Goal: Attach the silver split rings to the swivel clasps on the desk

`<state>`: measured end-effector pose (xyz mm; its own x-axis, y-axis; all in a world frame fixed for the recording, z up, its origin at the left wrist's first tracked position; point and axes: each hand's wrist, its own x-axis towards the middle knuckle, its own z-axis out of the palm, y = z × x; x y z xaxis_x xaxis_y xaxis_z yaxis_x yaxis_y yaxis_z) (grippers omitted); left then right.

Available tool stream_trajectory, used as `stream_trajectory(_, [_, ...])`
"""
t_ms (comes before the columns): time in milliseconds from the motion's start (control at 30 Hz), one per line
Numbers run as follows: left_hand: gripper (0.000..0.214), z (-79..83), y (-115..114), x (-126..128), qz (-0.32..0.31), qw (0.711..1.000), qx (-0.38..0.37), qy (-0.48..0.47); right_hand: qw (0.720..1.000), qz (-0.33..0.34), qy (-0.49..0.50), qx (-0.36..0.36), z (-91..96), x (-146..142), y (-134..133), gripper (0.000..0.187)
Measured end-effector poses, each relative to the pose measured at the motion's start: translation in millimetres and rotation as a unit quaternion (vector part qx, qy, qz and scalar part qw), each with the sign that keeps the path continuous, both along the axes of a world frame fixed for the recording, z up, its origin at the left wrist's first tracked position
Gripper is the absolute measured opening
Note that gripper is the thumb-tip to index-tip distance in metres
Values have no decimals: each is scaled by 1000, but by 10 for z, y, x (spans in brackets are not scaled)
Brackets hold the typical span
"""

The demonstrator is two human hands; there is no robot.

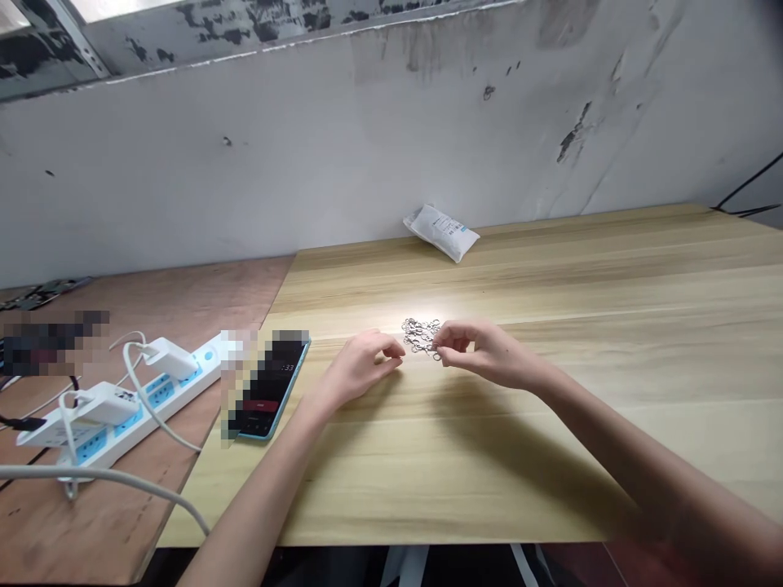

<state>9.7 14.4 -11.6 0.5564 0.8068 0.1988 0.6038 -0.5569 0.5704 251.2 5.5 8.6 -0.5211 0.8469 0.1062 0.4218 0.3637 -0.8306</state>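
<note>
While the left hand (360, 368) curls empty, the right hand's (483, 349) narrow grip pinches metal rings (419, 333).

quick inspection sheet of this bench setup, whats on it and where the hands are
surface: light wood tabletop, butted against a reddish plywood table
work items: tangled small metal rings, in a loose pile
clutter: phone in a blue case, screen partly blurred; white sealed packet by the wall
grips: right hand pinches at the pile's edge; left hand curled just beside it
cables: white power strip with two white chargers and white leads
surroundings: scuffed white wall with peeling paint
</note>
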Motion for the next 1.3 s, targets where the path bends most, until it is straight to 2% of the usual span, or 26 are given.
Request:
stream_trajectory(133, [11,-26,-15,44,-7,999,-25,-44,996,23,57,-66,-21,-76,43,18])
stream_trajectory(300, [10,-107,-16,25,2,998,-51,-43,996,16,72,-55,-168,-137,63,21])
stream_trajectory(400, [9,-142,-5,-29,7,998,-44,-36,996,-33,71,-37,-208,-37,120,26])
stream_trajectory(567, [10,-147,-3,-98,10,1000,-4,-7,988,-145,52,-13,-287,330,318,31])
stream_trajectory(667, [11,-148,-18,-92,13,1000,3,2,992,-115,-32,-29,-335,476,383,31])
stream_trajectory(767, [14,-169,-26,-73,15,1000,-6,4,991,-79,-106,-6,-353,497,381,30])
stream_trajectory(933, [17,-242,-9,-67,8,1000,11,-9,960,-132,-224,100,-362,460,369,20])
stream_trajectory(1133, [16,-241,-32,-32,26,999,6,-42,946,-130,-241,174,-338,422,313,20])
stream_trajectory(1300, [16,-224,-56,-3,59,997,-11,-58,946,-21,-241,214,-370,198,179,18])
